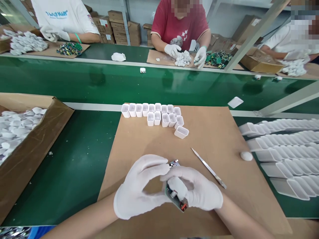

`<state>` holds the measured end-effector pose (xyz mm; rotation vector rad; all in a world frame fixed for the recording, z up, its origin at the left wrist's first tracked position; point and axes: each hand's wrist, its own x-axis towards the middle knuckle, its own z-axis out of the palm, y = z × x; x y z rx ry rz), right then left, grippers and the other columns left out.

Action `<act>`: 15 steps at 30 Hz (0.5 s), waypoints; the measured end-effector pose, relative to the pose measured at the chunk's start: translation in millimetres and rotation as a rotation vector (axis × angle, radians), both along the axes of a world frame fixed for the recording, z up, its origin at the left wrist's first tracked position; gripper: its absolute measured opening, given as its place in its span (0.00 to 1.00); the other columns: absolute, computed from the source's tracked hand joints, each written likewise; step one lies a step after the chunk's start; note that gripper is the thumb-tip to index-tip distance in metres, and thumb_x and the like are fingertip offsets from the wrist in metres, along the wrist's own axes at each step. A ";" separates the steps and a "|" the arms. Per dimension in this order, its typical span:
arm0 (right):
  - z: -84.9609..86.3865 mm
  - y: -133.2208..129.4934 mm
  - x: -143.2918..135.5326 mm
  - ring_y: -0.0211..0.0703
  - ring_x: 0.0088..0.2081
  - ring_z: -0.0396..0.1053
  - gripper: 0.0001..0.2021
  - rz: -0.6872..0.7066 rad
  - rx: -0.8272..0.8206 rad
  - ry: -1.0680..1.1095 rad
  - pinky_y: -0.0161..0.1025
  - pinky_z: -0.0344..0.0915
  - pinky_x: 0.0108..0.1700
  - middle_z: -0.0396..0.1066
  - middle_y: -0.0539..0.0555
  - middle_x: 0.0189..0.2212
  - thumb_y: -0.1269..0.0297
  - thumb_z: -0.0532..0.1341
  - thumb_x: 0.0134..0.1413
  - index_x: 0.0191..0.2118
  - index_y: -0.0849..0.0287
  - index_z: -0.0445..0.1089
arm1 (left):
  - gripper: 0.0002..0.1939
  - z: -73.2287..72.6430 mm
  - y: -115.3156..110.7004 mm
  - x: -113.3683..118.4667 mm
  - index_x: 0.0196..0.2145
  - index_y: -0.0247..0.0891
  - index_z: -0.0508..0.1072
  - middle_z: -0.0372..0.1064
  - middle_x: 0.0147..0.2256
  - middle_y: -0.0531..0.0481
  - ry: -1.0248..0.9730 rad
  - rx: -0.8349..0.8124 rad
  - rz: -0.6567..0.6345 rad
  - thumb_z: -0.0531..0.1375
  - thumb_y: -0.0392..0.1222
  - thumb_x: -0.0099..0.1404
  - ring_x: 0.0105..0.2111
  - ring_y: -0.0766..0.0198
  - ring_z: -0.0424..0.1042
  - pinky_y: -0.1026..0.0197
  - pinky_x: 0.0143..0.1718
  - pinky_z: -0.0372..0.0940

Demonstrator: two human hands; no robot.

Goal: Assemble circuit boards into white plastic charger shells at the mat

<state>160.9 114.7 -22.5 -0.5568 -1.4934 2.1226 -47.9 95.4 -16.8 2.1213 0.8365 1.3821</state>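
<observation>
Gloved left hand (142, 187) and right hand (199, 191) are over the cardboard sheet's (211, 132) near half, fingers grasping a circuit board (175, 200) plus a white piece (177, 187), probably pinched from both sides for steadiness. Board's tilted, long axis slanting, red-part end toward the sheet's near edge. Tweezers (208, 167) lie on the sheet's right half, likely for easy reach.
</observation>
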 end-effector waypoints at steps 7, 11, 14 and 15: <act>4.8 8.2 -4.0 0.42 0.37 0.64 0.31 0.268 0.042 -0.005 0.38 0.67 0.39 0.65 0.57 0.39 0.36 0.57 0.56 0.46 0.62 0.67 | 0.26 -3.8 0.3 0.8 0.59 0.41 0.63 0.68 0.52 0.39 0.011 -0.099 -0.179 0.62 0.48 0.66 0.52 0.55 0.70 0.56 0.51 0.69; 4.9 12.1 -11.1 0.40 0.33 0.62 0.30 0.383 0.102 -0.013 0.38 0.66 0.36 0.63 0.53 0.32 0.34 0.54 0.57 0.39 0.62 0.67 | 0.19 -2.2 4.5 3.0 0.55 0.41 0.66 0.72 0.46 0.42 0.026 -0.042 -0.252 0.58 0.45 0.69 0.45 0.58 0.73 0.55 0.50 0.68; 7.9 13.2 -7.7 0.39 0.31 0.60 0.31 0.274 0.084 -0.012 0.35 0.63 0.32 0.62 0.51 0.30 0.33 0.57 0.54 0.42 0.61 0.68 | 0.17 0.1 5.8 0.2 0.55 0.41 0.67 0.73 0.46 0.41 0.008 -0.042 -0.223 0.57 0.40 0.68 0.45 0.57 0.73 0.53 0.48 0.69; 9.2 13.5 -3.6 0.39 0.31 0.61 0.30 0.201 0.073 -0.028 0.36 0.63 0.32 0.63 0.51 0.30 0.35 0.57 0.55 0.46 0.60 0.68 | 0.18 0.2 5.5 -1.6 0.55 0.42 0.67 0.72 0.46 0.41 0.006 -0.053 -0.212 0.58 0.38 0.67 0.46 0.56 0.72 0.53 0.48 0.70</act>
